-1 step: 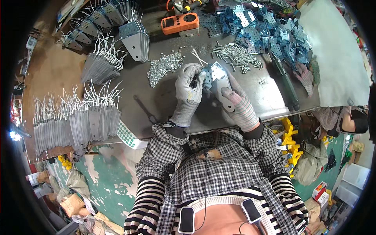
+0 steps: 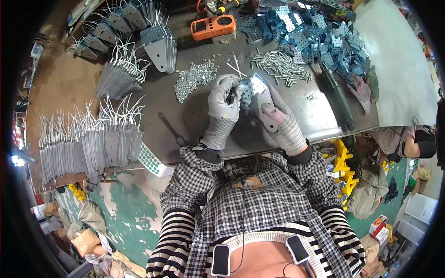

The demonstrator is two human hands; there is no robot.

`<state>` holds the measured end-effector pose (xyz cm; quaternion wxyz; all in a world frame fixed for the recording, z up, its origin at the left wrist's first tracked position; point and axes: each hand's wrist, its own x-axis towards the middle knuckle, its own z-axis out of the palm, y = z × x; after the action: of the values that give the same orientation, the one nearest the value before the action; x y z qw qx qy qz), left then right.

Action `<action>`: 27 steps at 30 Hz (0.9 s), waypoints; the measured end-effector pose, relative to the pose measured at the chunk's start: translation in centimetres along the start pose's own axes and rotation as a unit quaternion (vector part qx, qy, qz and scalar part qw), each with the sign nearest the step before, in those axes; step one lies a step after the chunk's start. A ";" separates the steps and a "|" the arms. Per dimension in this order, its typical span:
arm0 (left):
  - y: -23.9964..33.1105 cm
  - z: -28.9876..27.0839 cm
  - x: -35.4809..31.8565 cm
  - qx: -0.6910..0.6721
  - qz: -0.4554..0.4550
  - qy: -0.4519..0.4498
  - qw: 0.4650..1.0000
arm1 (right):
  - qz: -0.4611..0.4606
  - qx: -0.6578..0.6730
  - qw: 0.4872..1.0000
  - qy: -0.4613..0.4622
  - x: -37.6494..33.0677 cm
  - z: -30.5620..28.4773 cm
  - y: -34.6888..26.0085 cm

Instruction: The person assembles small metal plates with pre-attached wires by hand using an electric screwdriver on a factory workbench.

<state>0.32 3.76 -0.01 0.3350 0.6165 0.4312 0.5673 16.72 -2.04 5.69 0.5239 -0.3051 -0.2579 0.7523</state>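
My left hand (image 2: 223,103), in a grey glove, pinches a small dark part against the top of a tapered grey metal bracket (image 2: 257,94). My right hand (image 2: 281,124), in a striped glove, grips the same bracket from below, its thumb lying along the plate. Both hands hold the bracket just above the dark metal table (image 2: 194,118). A pile of small shiny nuts (image 2: 193,78) lies just left of my hands. A heap of short bolts (image 2: 279,64) and two white ties (image 2: 236,65) lie beyond them.
Stacks of finished grey brackets with white ties stand at the left (image 2: 88,148) and back left (image 2: 160,45). Bluish perforated plates (image 2: 315,34) and an orange meter (image 2: 213,27) fill the back. A wrench (image 2: 170,129), a long dark tool (image 2: 337,99) and another person (image 2: 417,143) are nearby.
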 end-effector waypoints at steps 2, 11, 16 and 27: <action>0.0 -0.1 0.2 0.023 -0.004 -0.005 1.000 | 0.004 0.002 1.000 -0.005 0.1 0.1 -0.2; 0.4 -0.1 1.4 -0.032 -0.005 -0.016 0.999 | 0.032 -0.105 0.994 -0.008 0.8 -0.7 -2.5; 0.0 -0.4 2.3 0.023 0.060 -0.022 0.998 | 0.067 -0.083 0.992 -0.062 0.9 -0.1 -3.5; -2.3 2.2 0.7 -0.076 -0.107 0.035 0.991 | -0.211 -0.446 0.865 0.093 1.7 -1.1 4.5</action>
<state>2.13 5.49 -2.13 0.4243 0.5192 0.4623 0.5803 14.22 -1.75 1.41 0.5000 -0.5127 -0.5744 0.3964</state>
